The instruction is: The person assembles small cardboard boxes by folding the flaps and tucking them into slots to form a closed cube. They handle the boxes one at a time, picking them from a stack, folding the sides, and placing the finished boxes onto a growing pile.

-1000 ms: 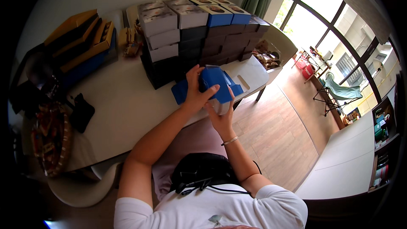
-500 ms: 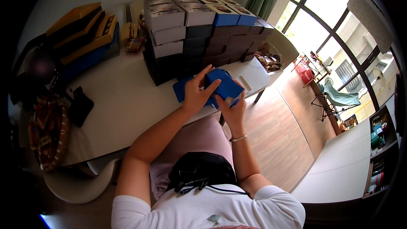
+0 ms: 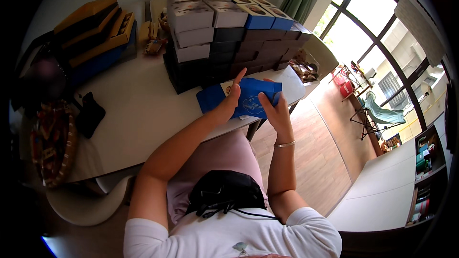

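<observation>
A blue cardboard box (image 3: pixel 253 100) with a pale line drawing on its face is between my hands, above the table's front edge. My left hand (image 3: pixel 229 104) grips its left side, one finger pointing up. At the right end, my right hand (image 3: pixel 279 117) holds the box, with the thumb on its face and the other fingers mostly hidden behind. Another blue cardboard piece (image 3: pixel 208 99) lies on the table just left of the held box, partly covered by my left hand.
Stacked boxes (image 3: pixel 229 43) in white, black, brown and blue stand at the back of the table (image 3: pixel 138 110). Open yellow-and-black boxes (image 3: pixel 95 33) lean at the back left. A woven basket (image 3: pixel 52 148) of wrapped items and a black pouch (image 3: pixel 91 114) sit at the left.
The blue box has been turned and now looks flatter and wider, its printed face showing. My right hand has moved right and slightly down; my left hand has shifted slightly.
</observation>
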A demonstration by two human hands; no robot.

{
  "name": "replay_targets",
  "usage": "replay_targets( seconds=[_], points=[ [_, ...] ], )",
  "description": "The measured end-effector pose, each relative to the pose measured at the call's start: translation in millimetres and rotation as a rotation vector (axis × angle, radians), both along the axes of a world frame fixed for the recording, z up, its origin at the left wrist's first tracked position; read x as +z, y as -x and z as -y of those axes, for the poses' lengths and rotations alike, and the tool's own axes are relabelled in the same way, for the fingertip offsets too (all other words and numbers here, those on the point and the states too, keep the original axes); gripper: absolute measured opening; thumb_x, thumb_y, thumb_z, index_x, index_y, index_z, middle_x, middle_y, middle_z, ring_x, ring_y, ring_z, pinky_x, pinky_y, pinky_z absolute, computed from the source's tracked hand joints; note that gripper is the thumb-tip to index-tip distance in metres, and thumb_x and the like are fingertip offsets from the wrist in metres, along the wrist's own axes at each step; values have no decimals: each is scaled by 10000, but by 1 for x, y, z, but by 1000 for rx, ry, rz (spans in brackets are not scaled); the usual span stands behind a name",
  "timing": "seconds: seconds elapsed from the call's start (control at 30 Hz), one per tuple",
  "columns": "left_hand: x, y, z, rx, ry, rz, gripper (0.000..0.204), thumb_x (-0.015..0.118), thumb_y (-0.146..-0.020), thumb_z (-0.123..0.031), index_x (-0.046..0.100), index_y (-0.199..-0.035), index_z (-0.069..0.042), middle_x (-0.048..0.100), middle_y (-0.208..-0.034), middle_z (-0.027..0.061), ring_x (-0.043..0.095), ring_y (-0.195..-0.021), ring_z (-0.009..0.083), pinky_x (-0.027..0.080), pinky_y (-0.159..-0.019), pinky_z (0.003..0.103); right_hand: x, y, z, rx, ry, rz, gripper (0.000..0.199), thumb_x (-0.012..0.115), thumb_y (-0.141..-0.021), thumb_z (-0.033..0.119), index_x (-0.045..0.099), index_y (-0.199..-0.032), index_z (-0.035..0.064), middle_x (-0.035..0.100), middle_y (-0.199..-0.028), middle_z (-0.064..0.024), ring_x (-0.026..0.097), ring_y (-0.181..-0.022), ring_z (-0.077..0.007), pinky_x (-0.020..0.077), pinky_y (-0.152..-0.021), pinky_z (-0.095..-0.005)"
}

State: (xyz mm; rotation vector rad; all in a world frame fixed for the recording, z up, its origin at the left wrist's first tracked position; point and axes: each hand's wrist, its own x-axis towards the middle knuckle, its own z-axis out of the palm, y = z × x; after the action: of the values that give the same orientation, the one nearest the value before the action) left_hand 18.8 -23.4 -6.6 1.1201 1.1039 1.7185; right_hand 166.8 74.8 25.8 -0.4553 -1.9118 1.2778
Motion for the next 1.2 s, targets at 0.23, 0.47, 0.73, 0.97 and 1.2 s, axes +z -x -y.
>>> replay_targets(
  seconds=[0.23, 0.47, 0.73, 0.97, 1.2],
  points=[
    [15, 4, 2, 129, 113, -182, 671, 841, -775, -226, 446, -1316, -174, 549, -1264, 99, 561, -1179, 239, 571, -861, 363, 25, -12, -18, 121, 19, -23, 436, 691, -927, 236, 587, -1274, -7, 678, -1033, -81, 650, -882, -121, 558, -675, -241],
    [0, 9, -6, -12, -14, 71, 646, 840, -732, 2, 480, -1247, -147, 576, -1193, 74, 633, -1038, 219, 624, -796, 353, 24, -22, -17, -6, 150, -303, 280, 661, -945, 117, 640, -1189, -17, 696, -1028, -66, 661, -892, -108, 551, -747, -234],
    [-8, 18, 4, -431, 134, 225, 749, 679, -908, -412, 284, -1503, -187, 531, -1359, 110, 628, -1160, 289, 631, -651, 394, 5, -7, 5, -73, 35, -235, 144, 738, -880, 78, 731, -971, -33, 686, -860, -1, 600, -743, -31, 456, -623, -172],
    [-16, 26, 1, -235, 141, 210, 830, 593, -896, -615, 289, -1501, -136, 546, -1343, 109, 614, -1181, 269, 630, -703, 417, 14, -3, 12, -20, -5, -173, 118, 765, -851, 76, 752, -894, -33, 697, -841, -17, 617, -702, -43, 469, -578, -179],
    [-7, 28, 9, -243, 265, 184, 803, 626, -861, -629, 413, -1457, -135, 584, -1303, 124, 582, -1221, 278, 574, -873, 448, 17, -2, 11, -57, -312, -208, 117, 771, -819, 86, 752, -865, -20, 720, -843, -75, 669, -705, -124, 512, -604, -231]
  ],
)
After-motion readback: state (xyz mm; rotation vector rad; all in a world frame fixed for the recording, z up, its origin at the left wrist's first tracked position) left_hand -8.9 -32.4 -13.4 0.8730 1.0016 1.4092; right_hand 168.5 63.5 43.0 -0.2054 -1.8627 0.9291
